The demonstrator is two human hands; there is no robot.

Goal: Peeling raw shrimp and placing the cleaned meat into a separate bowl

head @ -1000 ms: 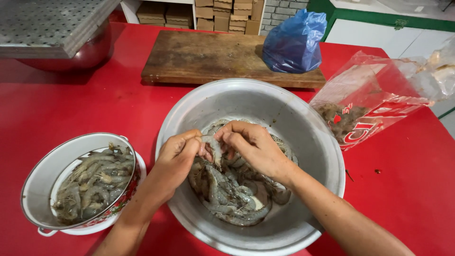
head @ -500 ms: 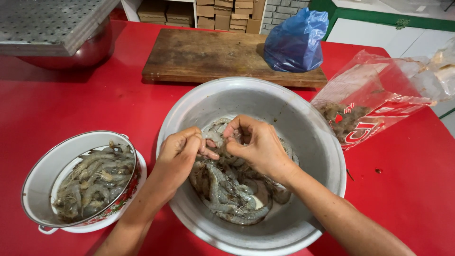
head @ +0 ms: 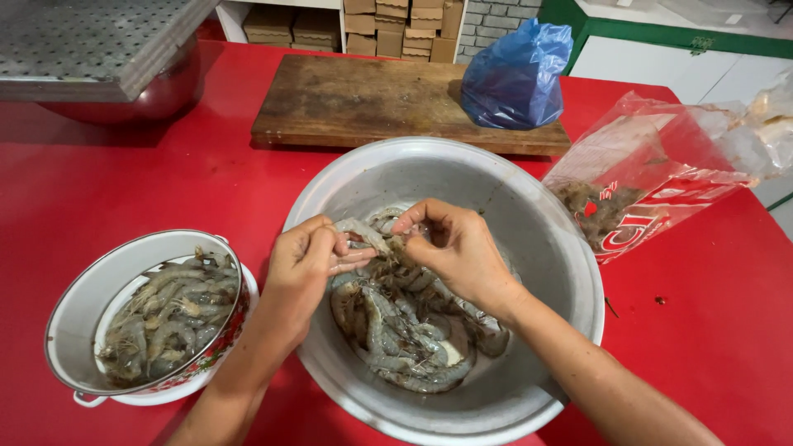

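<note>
Peeling a raw shrimp (head: pixel 362 234), pinched between left hand (head: pixel 307 263) fingers and right hand (head: pixel 457 252) fingers, above the metal basin (head: pixel 545 248) of shrimp. Likely needing next a firm tug, then reaching left toward the small bowl (head: pixel 74 306).

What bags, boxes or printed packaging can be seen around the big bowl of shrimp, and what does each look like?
Clear plastic bag: lying right of the metal bowl on the red table, red and white print, brownish scraps inside.
Blue plastic bag: bunched up on the right end of the wooden cutting board, no print showing.
Cardboard boxes: brown, stacked in rows on shelves behind the table.
No screens or signs.
</note>
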